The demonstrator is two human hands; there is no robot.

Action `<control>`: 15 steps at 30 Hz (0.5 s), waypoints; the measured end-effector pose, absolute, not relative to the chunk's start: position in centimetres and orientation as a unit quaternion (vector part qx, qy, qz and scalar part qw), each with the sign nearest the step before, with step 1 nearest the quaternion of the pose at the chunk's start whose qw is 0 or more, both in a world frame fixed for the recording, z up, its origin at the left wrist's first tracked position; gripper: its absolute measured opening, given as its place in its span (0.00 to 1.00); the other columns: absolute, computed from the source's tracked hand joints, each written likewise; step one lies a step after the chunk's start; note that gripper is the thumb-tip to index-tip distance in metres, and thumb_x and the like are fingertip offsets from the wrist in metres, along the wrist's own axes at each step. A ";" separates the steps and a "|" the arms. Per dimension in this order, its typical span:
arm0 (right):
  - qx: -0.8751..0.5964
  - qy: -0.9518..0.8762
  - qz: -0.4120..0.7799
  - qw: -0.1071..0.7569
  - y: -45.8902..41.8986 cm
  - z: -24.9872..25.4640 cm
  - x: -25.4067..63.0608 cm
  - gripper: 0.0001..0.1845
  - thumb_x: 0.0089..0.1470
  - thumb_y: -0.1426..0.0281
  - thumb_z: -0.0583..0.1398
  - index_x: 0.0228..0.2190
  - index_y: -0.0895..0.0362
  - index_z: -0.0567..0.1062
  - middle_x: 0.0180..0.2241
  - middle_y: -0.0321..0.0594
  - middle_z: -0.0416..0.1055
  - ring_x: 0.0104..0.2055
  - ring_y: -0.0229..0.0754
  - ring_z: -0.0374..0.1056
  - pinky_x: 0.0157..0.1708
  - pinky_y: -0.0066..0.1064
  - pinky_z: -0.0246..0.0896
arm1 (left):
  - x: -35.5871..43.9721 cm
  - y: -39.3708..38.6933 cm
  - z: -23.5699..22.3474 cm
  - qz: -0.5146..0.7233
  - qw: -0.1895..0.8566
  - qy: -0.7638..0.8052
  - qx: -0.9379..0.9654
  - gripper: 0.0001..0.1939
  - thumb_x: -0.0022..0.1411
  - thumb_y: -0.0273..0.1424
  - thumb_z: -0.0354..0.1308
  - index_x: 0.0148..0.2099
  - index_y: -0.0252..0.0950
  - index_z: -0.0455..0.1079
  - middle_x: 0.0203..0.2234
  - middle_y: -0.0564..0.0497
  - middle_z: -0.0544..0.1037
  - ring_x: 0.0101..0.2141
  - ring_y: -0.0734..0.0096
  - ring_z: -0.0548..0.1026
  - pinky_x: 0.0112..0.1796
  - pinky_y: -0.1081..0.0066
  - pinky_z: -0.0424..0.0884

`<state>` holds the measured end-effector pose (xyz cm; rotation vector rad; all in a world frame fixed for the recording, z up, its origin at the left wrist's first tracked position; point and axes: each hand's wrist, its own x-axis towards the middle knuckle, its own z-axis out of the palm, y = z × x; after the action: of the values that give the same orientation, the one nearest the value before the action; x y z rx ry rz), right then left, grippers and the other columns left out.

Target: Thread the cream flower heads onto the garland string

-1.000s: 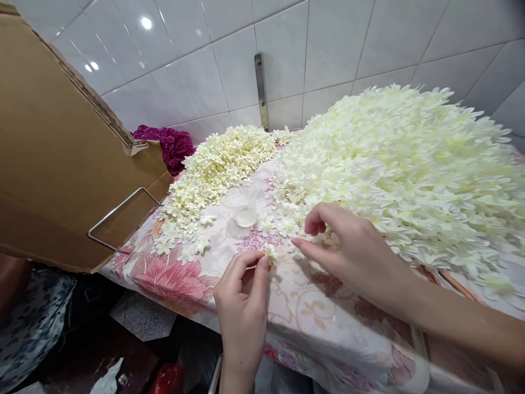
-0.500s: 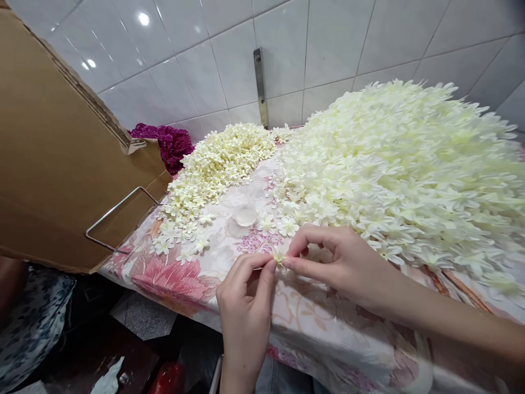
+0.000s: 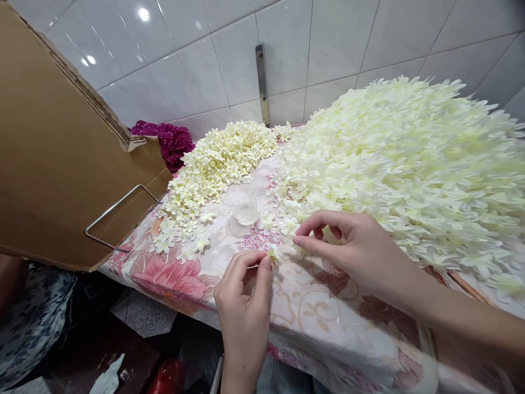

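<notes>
Between the thumb and index finger of my left hand [image 3: 246, 301] is a small white artificial flower [image 3: 273, 253], held just above the table's front part. My right hand [image 3: 348, 246] is a short way to the right, its thumb and index finger slightly apart with nothing visible between them. Its fingertips are close to a loose flower [image 3: 289, 225] at the near edge of the large pile of white flowers [image 3: 394, 158]. A small clear dish [image 3: 246, 213] stands beyond my left hand.
A smaller pile of cream flowers [image 3: 225, 153] lies at the back left of the floral tablecloth [image 3: 311, 312]. A large cardboard box [image 3: 61, 153] with a wire handle [image 3: 110, 210] borders the left side. Purple flowers [image 3: 174, 143] sit behind it, against the tiled wall [image 3: 283, 49].
My right hand has let go of the flower and moved slightly up and right, toward the large pile. My left hand keeps the flower, almost in the same place.
</notes>
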<state>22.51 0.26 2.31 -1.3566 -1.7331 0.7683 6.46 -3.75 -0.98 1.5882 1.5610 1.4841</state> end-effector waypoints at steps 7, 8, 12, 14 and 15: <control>-0.437 -0.754 0.323 0.369 -0.2 2.3 22.0 0.05 0.52 0.67 0.60 0.28 0.54 0.76 0.28 0.37 0.74 0.31 0.39 0.68 0.29 0.28 0.60 | 6.4 -3.9 -0.8 0.531 0.239 0.559 0.590 0.04 0.59 0.29 0.58 0.32 0.37 0.74 0.28 0.52 0.78 0.31 0.72 0.75 0.32 0.77 0.69; -0.428 -0.760 0.330 0.360 -0.2 2.2 21.9 0.06 0.53 0.68 0.59 0.29 0.54 0.77 0.29 0.37 0.74 0.31 0.38 0.68 0.29 0.28 0.60 | 6.4 -3.9 -0.8 0.529 0.242 0.559 0.591 0.04 0.59 0.29 0.58 0.33 0.37 0.74 0.28 0.52 0.78 0.31 0.72 0.75 0.32 0.77 0.69; -0.430 -0.754 0.347 0.355 -0.2 1.8 21.9 0.09 0.54 0.72 0.57 0.27 0.55 0.77 0.28 0.37 0.75 0.31 0.37 0.69 0.29 0.26 0.59 | 6.4 -3.9 -0.7 0.520 0.246 0.560 0.596 0.04 0.59 0.29 0.58 0.33 0.37 0.74 0.29 0.51 0.78 0.32 0.71 0.75 0.33 0.77 0.70; -0.439 -0.744 0.356 0.356 -0.2 1.8 22.0 0.08 0.52 0.71 0.58 0.26 0.55 0.77 0.26 0.36 0.74 0.29 0.36 0.68 0.26 0.25 0.58 | 6.5 -3.9 -0.6 0.519 0.242 0.560 0.599 0.04 0.59 0.29 0.58 0.33 0.37 0.74 0.29 0.51 0.78 0.32 0.71 0.75 0.32 0.77 0.70; -0.444 -0.738 0.362 0.356 -0.3 1.8 22.0 0.07 0.52 0.70 0.59 0.25 0.55 0.77 0.25 0.35 0.74 0.27 0.36 0.67 0.24 0.25 0.57 | 6.5 -3.9 -0.6 0.520 0.238 0.559 0.600 0.04 0.59 0.28 0.58 0.33 0.37 0.74 0.29 0.52 0.78 0.32 0.72 0.75 0.32 0.77 0.70</control>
<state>21.97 -0.25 1.79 -1.1476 -1.9058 0.9339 6.45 -3.94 -0.64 1.6443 1.5328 1.4236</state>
